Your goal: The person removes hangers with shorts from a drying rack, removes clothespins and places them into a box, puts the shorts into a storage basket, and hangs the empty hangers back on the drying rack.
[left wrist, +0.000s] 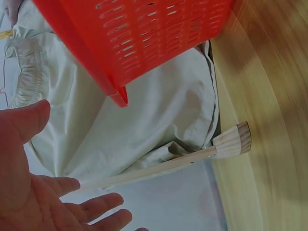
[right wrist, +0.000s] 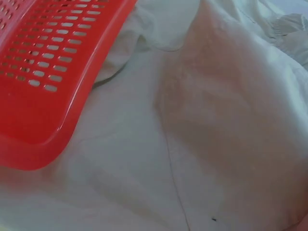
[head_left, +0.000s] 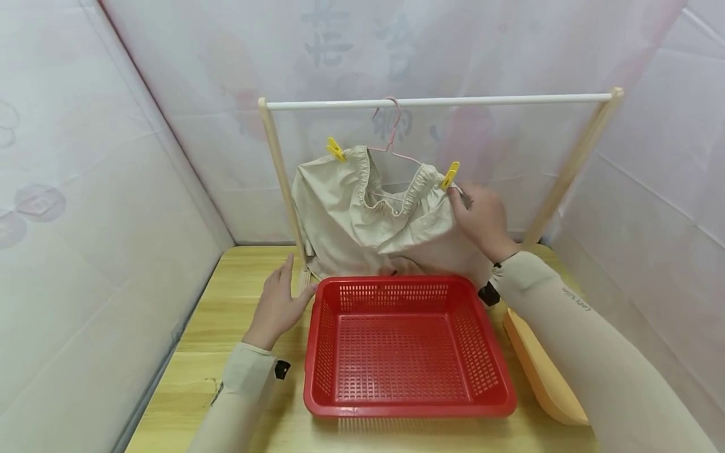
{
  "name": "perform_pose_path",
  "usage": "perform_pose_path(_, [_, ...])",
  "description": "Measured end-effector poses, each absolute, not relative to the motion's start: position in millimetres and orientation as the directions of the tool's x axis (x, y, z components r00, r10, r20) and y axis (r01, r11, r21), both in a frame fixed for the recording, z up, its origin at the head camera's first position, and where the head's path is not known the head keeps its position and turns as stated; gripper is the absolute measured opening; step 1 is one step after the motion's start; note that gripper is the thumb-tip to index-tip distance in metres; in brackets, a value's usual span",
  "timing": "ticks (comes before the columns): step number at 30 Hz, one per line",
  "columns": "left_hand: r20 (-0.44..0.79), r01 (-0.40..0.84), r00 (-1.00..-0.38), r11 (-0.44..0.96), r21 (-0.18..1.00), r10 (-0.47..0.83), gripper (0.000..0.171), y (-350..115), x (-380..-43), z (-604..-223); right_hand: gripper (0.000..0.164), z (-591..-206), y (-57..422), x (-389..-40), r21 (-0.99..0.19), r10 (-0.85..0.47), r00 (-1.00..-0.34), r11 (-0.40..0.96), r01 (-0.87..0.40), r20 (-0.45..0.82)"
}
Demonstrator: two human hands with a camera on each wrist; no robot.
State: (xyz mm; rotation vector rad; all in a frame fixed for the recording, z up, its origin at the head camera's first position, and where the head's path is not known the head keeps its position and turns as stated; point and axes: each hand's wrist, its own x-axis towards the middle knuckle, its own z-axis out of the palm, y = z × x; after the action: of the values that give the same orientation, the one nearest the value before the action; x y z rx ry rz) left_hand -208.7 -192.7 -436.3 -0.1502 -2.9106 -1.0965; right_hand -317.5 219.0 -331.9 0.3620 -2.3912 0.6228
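Note:
A beige garment (head_left: 362,233) with a gathered, elasticated neckline hangs on a thin pink hanger (head_left: 392,141). Yellow clothespins clip it at the left (head_left: 335,150) and the right (head_left: 450,175). My right hand (head_left: 483,217) pinches the garment's right shoulder just below the right clothespin, thumb in front and fingers behind. Pale cloth (right wrist: 144,144) fills most of the right wrist view. My left hand (head_left: 279,308) is spread beside a red plastic basket (head_left: 410,410), its thumb tip right at the basket's back left corner. In the left wrist view that hand (left wrist: 43,187) holds nothing.
The hanger hooks over a white rod (head_left: 487,100) between wooden rack legs, the right leg (head_left: 574,167) behind my right arm. The basket stands in front of the garment on the wooden table (head_left: 226,314). A yellow-orange tray (head_left: 540,371) lies partly under my right forearm. Printed curtains enclose the table.

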Motion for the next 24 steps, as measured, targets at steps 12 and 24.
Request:
perform_pose_path(12, [0.078, 0.164, -0.985, 0.713, 0.682, 0.152, 0.092, -207.6, -241.7, -457.0, 0.041, -346.8, 210.5, -320.4, -0.25, -0.058, -0.652, 0.895, -0.369, 0.756])
perform_pose_path(24, [0.132, 0.237, -0.97, 0.684, 0.689, 0.204, 0.091, -220.8, -277.3, -487.3, 0.046, -355.7, 203.0, -321.0, -0.197, -0.011, -0.525, 0.92, -0.339, 0.851])
